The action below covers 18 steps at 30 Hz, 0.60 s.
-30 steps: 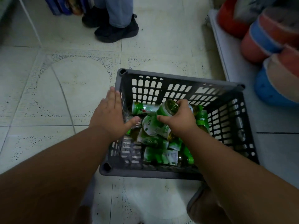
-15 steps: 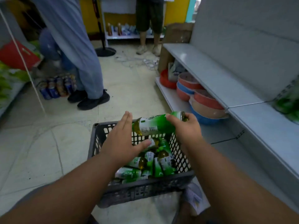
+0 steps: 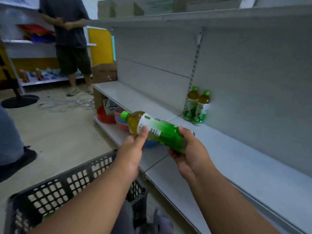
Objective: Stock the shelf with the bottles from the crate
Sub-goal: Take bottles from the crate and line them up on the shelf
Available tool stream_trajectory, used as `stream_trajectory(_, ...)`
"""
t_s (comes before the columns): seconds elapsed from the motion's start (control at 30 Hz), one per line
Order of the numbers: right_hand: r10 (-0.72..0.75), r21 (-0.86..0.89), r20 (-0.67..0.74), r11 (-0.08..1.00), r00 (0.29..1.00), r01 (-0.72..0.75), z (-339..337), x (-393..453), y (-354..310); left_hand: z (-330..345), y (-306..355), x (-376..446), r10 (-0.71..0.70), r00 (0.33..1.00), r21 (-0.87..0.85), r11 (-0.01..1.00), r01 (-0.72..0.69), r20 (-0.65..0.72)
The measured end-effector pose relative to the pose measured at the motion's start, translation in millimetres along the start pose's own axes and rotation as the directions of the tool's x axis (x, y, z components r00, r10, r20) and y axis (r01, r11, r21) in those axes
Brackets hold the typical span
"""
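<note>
A plastic bottle with a green cap, amber drink and glossy green-and-white label lies tilted on its side in the air, above the front edge of the grey metal shelf. The right hand wraps its base in a close grip; the left hand pinches near its shoulder. Two matching bottles stand upright, touching, against the shelf's back panel. The grey lattice crate sits below on the floor.
</note>
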State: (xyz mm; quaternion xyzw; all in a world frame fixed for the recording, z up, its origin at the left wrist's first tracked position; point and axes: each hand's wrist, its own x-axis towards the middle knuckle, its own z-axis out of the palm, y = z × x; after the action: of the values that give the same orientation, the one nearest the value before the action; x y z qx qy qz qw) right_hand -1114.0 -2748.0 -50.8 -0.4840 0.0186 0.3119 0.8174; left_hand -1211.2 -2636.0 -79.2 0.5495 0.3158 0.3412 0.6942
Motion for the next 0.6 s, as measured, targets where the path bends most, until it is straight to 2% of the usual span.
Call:
stream_trajectory(0.1,-0.047,0.065,-0.057,0.997,0.997,0.05,-18,8,-17,36,-1,24,-0.036,0.99,-0.172,0.983,0.06,0.138)
stream_trajectory(0.2,-0.091,0.122,-0.071,0.988,0.993,0.099,-38,26,-33,81,0,42,-0.065,0.963,-0.253,0.958,0.133,0.26)
stream_trajectory(0.33,-0.124,0.026,-0.057,0.992,0.991,0.125,-72,61,-49,142,-4,81,-0.171,0.923,-0.358,0.885,0.298,0.345)
stream_trajectory(0.43,-0.177,-0.165,-0.05,0.972,0.983,0.166,-98,90,-57,184,-12,107,-0.135,0.899,-0.279,0.922,0.268,0.417)
stream_trajectory(0.5,-0.23,-0.386,-0.039,0.901,0.972,0.197,-114,112,-64,207,-20,123,-0.083,0.876,-0.182,0.965,0.19,0.476)
stream_trajectory(0.53,-0.257,-0.528,-0.037,0.825,0.966,0.2,-122,123,-68,218,-24,132,-0.051,0.862,-0.135,0.981,0.137,0.505)
stream_trajectory(0.6,-0.312,-0.777,-0.008,0.6,0.95,0.19,-136,147,-79,238,-31,150,0.018,0.833,-0.04,0.999,0.005,0.553)
